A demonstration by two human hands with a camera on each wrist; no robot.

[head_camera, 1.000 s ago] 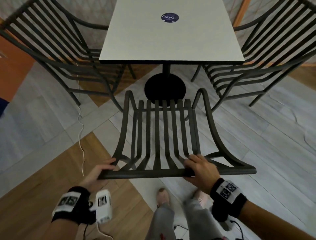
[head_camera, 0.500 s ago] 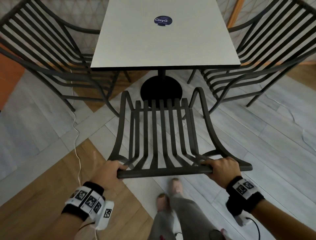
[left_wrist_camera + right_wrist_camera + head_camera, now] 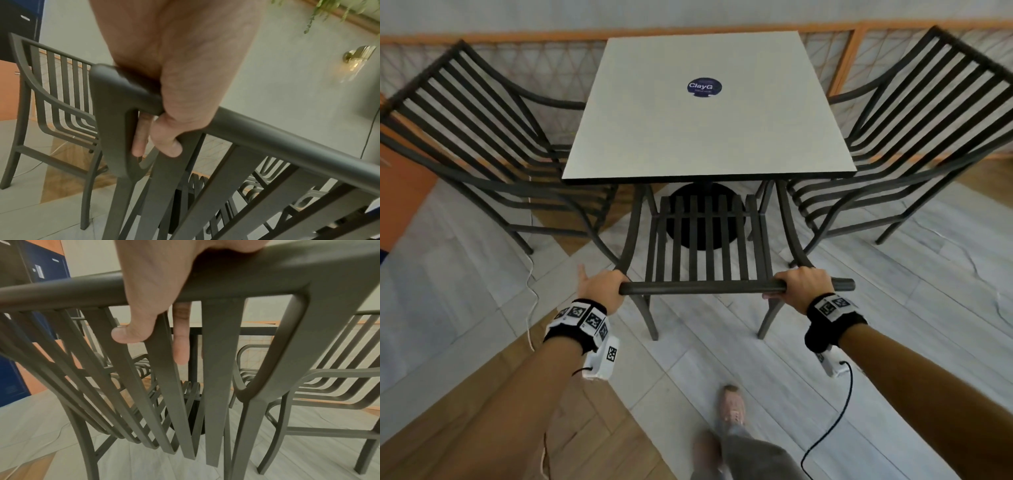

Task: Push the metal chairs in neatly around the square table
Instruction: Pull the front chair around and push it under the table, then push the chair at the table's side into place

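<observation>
The chair (image 3: pixel 707 240) now sits with its seat under the table (image 3: pixel 709 113); before, it stood farther back.

Table (image 3: pixel 705 137) centre; 3 chairs (image 3: pixel 705 246) left, right, front.

Both hands (image 3: pixel 602 286) (image 3: pixel 803 286) curled, arms outstretched

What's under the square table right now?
Under the square table: its round black base and the front of the held chair's seat. The tabletop hides the column's upper part and the seat's front edge.
</observation>
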